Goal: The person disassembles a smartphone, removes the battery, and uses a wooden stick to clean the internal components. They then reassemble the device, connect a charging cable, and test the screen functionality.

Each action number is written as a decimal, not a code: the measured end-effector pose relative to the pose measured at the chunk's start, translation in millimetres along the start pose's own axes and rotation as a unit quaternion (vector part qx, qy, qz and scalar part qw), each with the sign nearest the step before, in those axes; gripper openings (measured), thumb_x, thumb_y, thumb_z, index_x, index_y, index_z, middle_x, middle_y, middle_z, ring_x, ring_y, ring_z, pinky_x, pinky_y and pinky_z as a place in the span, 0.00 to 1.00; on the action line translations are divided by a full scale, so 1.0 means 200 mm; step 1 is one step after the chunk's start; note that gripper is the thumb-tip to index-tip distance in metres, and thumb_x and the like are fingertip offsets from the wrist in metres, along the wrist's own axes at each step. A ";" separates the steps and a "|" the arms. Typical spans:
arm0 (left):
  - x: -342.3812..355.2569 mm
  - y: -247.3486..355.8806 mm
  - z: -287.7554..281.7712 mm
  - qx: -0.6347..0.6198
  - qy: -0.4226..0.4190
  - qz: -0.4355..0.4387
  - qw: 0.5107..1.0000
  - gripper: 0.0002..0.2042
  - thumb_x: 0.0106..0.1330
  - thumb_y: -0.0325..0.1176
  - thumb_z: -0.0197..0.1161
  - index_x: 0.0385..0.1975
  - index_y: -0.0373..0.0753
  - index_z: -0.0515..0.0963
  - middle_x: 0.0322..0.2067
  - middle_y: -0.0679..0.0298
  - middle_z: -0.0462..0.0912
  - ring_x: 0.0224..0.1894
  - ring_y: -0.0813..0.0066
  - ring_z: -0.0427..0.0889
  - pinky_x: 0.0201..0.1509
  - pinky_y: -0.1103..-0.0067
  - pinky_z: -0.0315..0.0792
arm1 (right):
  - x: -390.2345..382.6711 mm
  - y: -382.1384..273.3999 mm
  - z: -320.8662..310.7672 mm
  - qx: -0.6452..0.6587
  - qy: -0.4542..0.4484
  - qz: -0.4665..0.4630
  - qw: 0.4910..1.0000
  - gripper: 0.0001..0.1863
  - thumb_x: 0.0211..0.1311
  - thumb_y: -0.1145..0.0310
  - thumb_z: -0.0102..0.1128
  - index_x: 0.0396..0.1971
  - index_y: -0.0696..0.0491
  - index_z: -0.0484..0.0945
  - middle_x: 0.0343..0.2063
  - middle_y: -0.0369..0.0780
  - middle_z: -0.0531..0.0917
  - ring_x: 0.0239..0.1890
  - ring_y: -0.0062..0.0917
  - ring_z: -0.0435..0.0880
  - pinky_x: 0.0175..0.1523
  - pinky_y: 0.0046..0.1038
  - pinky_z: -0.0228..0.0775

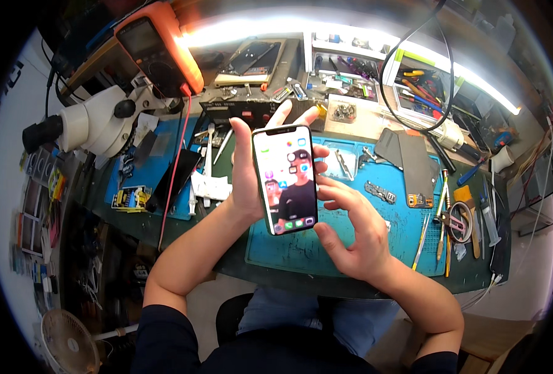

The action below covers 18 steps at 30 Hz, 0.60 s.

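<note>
A smartphone (296,199) with its screen lit stands tilted up over the bench in front of me. App icons show on it over a picture of people. My left hand (246,181) grips it from behind and from the left, the thumb up along its left side and fingertips showing past the top and right edges. Beside the lower right edge is my right hand (362,234), fingers apart and slightly bent. Its fingertips come up to the phone's edge; whether they touch it I cannot tell. Under both hands lies a blue work mat (289,252).
An orange multimeter (158,53) and a white microscope (96,121) stand at the left. On the mat's right lie phone parts (380,192), a tape roll (459,222), a brush (466,202) and a syringe (490,221). Tool trays (423,93) line the back; a cable loop (382,78) hangs there.
</note>
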State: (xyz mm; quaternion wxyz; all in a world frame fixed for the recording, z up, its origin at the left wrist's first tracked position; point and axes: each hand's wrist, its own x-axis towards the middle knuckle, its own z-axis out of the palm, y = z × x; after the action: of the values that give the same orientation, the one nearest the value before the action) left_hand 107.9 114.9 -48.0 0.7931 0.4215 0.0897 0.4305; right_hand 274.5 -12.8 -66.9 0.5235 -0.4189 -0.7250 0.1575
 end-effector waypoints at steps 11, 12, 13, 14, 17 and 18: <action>-0.01 -0.04 -0.03 -0.024 0.015 0.025 0.999 0.59 0.66 0.81 0.42 0.81 0.42 0.25 0.76 0.50 0.58 0.51 0.57 0.84 0.52 0.62 0.85 | 0.00 -0.02 0.04 0.039 0.000 0.075 0.996 0.31 0.62 0.72 0.72 0.64 0.61 0.72 0.63 0.54 0.77 0.59 0.44 0.81 0.59 0.38 0.78; -0.01 -0.05 -0.01 0.016 0.038 0.046 0.998 0.59 0.66 0.81 0.42 0.81 0.42 0.26 0.76 0.49 0.59 0.51 0.57 0.84 0.52 0.62 0.85 | -0.01 -0.02 0.06 0.032 -0.008 0.091 0.995 0.38 0.60 0.68 0.76 0.67 0.61 0.67 0.64 0.54 0.73 0.64 0.45 0.77 0.61 0.40 0.76; 0.00 -0.06 0.02 0.049 0.052 0.068 0.995 0.59 0.66 0.80 0.43 0.81 0.42 0.26 0.76 0.48 0.58 0.53 0.58 0.83 0.53 0.63 0.84 | -0.01 -0.03 0.08 0.023 -0.009 0.109 0.994 0.44 0.58 0.65 0.78 0.70 0.61 0.63 0.66 0.55 0.71 0.67 0.48 0.73 0.64 0.42 0.74; -0.01 -0.06 0.04 0.062 0.030 0.062 0.996 0.59 0.66 0.80 0.43 0.81 0.42 0.28 0.77 0.48 0.55 0.55 0.57 0.83 0.54 0.62 0.84 | -0.01 -0.03 0.10 -0.006 -0.004 0.101 0.995 0.46 0.56 0.65 0.79 0.71 0.61 0.62 0.66 0.55 0.70 0.67 0.49 0.72 0.65 0.43 0.72; -0.03 -0.10 0.09 0.094 0.046 0.089 0.991 0.57 0.66 0.80 0.42 0.81 0.42 0.31 0.79 0.48 0.51 0.58 0.55 0.82 0.58 0.62 0.82 | 0.00 -0.03 0.12 -0.088 0.009 0.079 0.993 0.52 0.51 0.66 0.83 0.72 0.61 0.58 0.66 0.55 0.67 0.67 0.47 0.70 0.67 0.42 0.71; -0.03 -0.11 0.10 0.104 0.066 0.106 0.987 0.57 0.67 0.80 0.41 0.81 0.43 0.31 0.79 0.48 0.51 0.59 0.55 0.82 0.59 0.61 0.82 | 0.00 -0.03 0.13 -0.112 0.013 0.071 0.991 0.55 0.49 0.66 0.84 0.73 0.61 0.57 0.66 0.54 0.67 0.67 0.46 0.70 0.67 0.41 0.71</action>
State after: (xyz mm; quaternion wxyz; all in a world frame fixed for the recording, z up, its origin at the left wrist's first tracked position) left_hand 128.0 92.9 -53.0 0.6874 0.4795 0.1406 0.5271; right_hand 249.2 -11.4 -72.4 0.4697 -0.5277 -0.6997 0.1067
